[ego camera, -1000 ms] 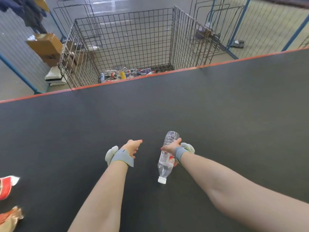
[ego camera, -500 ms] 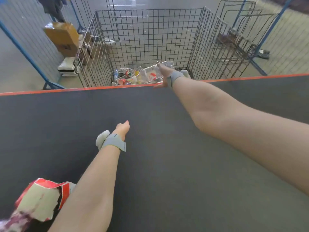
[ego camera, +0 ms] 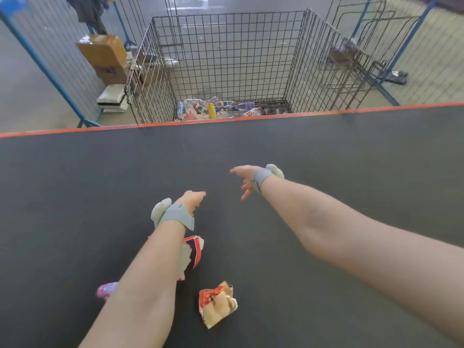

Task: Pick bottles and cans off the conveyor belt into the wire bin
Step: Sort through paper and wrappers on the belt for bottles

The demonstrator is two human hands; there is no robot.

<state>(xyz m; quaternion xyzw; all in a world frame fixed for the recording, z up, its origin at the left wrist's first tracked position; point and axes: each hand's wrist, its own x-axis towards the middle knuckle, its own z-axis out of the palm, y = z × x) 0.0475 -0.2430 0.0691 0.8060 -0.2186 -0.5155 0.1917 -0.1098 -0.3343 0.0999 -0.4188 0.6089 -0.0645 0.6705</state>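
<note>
The wire bin (ego camera: 226, 33) stands beyond the far orange edge of the dark conveyor belt (ego camera: 351, 151). Several bottles and cans (ego camera: 218, 110) lie on its floor. My right hand (ego camera: 244, 179) hovers over the middle of the belt, fingers spread loosely and holding nothing. My left hand (ego camera: 193, 200) is lower and to the left, fingers relaxed and pointing forward, also empty. No bottle or can shows on the belt.
Torn red and white cardboard (ego camera: 192, 254) lies under my left forearm, a crumpled red and tan wrapper (ego camera: 217, 303) nearer me, and a pink scrap (ego camera: 105, 290) at the left. Cardboard boxes (ego camera: 105, 56) and blue-framed mesh fences (ego camera: 45, 61) stand beside the bin.
My right hand carried the clear bottle to the bin, let it go, and has drawn back over the belt empty. The paper scraps have travelled right along the belt.
</note>
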